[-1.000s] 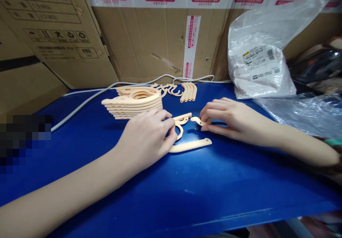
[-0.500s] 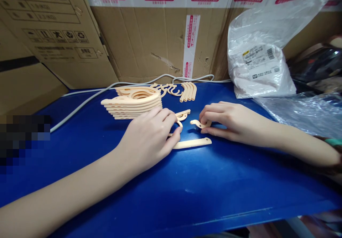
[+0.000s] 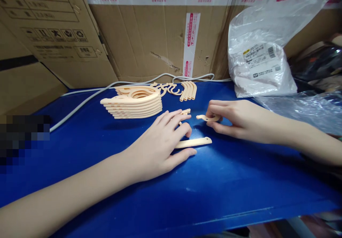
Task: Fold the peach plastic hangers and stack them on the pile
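My right hand (image 3: 227,119) pinches a cream plastic hanger hook (image 3: 205,117) between thumb and fingers, just above the blue table; part of it is hidden by the fingers. With fingers spread, my left hand (image 3: 167,142) hovers over or rests on a straight cream hanger arm (image 3: 196,142); whether they touch I cannot tell. Beyond its fingertips lies another cream piece (image 3: 186,111), mostly covered by the hand. A stack of cream hanger parts (image 3: 130,104) stands behind my left hand.
Several loose hooks (image 3: 171,89) and several short curved arms (image 3: 188,90) lie at the back. A grey cable (image 3: 100,93) runs along the cardboard boxes (image 3: 149,42). At the right stands a white plastic bag (image 3: 259,63), with clear plastic wrap (image 3: 307,108) in front of it.
My left hand has let go of the curved piece beneath it and spread its fingers forward over the straight arm. My right hand has moved slightly right with the hook.
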A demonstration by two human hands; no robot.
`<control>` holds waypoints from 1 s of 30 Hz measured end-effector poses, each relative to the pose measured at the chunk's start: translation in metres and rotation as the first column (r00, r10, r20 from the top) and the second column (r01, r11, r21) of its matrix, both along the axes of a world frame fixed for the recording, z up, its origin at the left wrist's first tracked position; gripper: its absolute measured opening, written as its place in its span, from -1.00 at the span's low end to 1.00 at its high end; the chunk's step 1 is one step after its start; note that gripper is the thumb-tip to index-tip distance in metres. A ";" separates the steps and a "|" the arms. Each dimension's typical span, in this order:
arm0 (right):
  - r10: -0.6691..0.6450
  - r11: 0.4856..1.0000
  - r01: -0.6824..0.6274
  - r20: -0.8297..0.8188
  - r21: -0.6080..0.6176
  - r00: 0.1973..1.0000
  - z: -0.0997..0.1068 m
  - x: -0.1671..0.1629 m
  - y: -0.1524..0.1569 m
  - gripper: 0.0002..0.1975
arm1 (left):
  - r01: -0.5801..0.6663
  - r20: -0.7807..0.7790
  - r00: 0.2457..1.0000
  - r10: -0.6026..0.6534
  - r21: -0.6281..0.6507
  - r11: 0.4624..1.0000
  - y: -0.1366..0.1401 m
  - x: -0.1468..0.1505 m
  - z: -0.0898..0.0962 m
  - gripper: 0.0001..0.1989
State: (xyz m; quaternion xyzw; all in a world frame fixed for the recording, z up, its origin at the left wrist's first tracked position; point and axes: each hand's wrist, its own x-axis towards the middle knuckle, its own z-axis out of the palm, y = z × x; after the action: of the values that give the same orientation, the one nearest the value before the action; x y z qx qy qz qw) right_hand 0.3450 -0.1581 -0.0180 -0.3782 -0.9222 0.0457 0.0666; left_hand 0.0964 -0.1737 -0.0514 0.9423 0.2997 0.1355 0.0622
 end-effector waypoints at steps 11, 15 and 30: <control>-0.063 0.986 0.072 0.062 -0.148 0.996 0.006 0.001 -0.001 -0.59 | 0.014 0.060 0.998 -0.007 -0.128 0.992 0.001 0.001 0.002 -0.80; -0.060 0.974 0.061 0.010 -0.220 0.998 0.008 0.002 -0.001 -0.59 | -0.013 0.131 0.991 0.032 -0.146 0.989 0.002 0.001 0.003 -0.77; -0.114 0.883 0.039 -0.134 -0.468 0.984 0.012 0.000 -0.006 -0.60 | -0.031 0.181 0.982 0.061 -0.166 0.986 0.001 -0.002 0.001 -0.80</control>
State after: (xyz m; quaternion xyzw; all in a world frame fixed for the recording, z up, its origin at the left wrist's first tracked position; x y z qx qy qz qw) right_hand 0.3447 -0.1645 -0.0064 -0.4146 -0.8607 0.2915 0.0490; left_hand 0.0947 -0.1724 -0.0502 0.9102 0.3244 0.1990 0.1633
